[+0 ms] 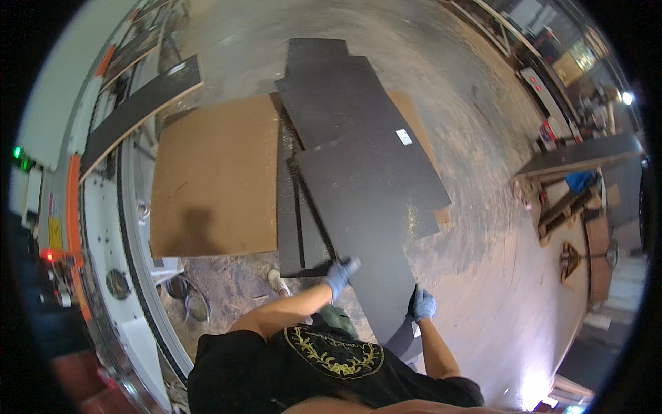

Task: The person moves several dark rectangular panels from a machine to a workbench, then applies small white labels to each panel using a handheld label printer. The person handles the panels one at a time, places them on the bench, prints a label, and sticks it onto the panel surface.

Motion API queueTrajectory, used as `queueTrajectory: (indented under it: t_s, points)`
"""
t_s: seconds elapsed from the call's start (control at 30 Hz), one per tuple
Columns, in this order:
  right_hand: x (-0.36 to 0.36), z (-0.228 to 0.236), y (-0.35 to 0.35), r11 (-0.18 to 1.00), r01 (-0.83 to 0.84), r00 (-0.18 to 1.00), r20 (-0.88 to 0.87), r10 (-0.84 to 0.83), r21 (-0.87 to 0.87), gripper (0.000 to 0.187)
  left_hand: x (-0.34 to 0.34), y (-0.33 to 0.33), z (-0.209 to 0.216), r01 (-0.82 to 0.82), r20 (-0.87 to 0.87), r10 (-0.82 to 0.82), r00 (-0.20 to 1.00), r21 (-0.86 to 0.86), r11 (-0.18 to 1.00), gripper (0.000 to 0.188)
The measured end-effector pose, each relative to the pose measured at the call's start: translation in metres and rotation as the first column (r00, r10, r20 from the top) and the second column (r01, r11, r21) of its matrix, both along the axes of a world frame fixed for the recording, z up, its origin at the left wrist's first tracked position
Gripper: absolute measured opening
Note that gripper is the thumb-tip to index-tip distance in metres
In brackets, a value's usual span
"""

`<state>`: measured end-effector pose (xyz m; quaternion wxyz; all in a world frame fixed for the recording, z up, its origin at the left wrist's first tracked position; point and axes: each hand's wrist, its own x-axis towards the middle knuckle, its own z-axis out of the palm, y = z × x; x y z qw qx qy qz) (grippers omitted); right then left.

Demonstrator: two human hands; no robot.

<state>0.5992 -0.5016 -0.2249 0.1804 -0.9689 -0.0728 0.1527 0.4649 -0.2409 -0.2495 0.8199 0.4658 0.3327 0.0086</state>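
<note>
Grey board point(369, 221) between left hand point(338, 277) and right hand point(423, 304)

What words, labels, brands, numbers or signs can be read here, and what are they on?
White label on the dark panels: too small to read.
Pale label on the dark board at left: too small to read.
Yellow label on the machine at left: too small to read.
Lettering within the yellow wreath on the black shirt: present, but I won't copy it out.
</note>
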Motion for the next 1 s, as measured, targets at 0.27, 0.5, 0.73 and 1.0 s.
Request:
queueTrajectory:
  t_s: [0.27,0.5,0.73,1.0]
  points:
    - [-0.013,0.120,0.143,0.809,-0.585,0.811,0.055,0.582,0.056,0.059,-0.184,0.149,0.145,-0.940,0.090,0.936,0.340,0.067,0.335,0.055]
    - [-0.126,0.170,0.401,0.269,-0.952,0.282,0.081,0.956,0.145,0.060,-0.463,0.225,0.119,-0.984,0.339,0.930,-0.144,0.052,-0.172,0.043]
    - [-0.259,0.189,0.553,0.030,-0.999,0.032,-0.068,0.997,-0.027,0.061,-0.587,0.264,0.121,-0.956,0.206,0.936,-0.285,0.011,-0.293,0.036]
    - [-0.336,0.194,0.645,-0.055,-0.997,-0.048,-0.122,0.991,-0.050,0.065,-0.643,0.332,0.093,-0.905,0.119,0.900,-0.419,-0.130,-0.405,0.040]
